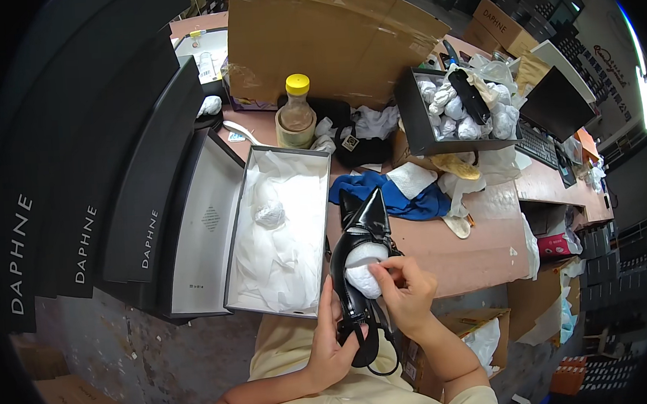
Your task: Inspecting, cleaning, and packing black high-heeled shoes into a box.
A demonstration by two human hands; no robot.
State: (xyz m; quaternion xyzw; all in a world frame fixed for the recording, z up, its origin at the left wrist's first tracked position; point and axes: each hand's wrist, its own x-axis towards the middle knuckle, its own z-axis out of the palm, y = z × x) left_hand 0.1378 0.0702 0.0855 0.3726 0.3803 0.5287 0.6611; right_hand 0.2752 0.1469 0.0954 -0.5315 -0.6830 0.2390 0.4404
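A glossy black pointed shoe (372, 217) with thin straps is tilted over the table's near edge, its toe facing away from me. My left hand (332, 342) grips it around the heel end. At its opening, my right hand (407, 289) pinches a white wad of paper (363, 279), which sits partly inside the shoe. Beside the toe shows another dark glossy pointed shape (349, 202), mostly hidden. To the left lies an open shoe box (291, 153) lined with white tissue paper (283, 264); a crumpled paper ball (269, 215) rests on the tissue.
Large dark boxes (63, 181) stand at the left, next to a box lid (210, 224). Blue cloth (420, 200) lies beyond the shoe. Further back are a yellow-capped bottle (297, 86), a black box (461, 146) of paper wads, a cardboard sheet (313, 40) and a keyboard (538, 144).
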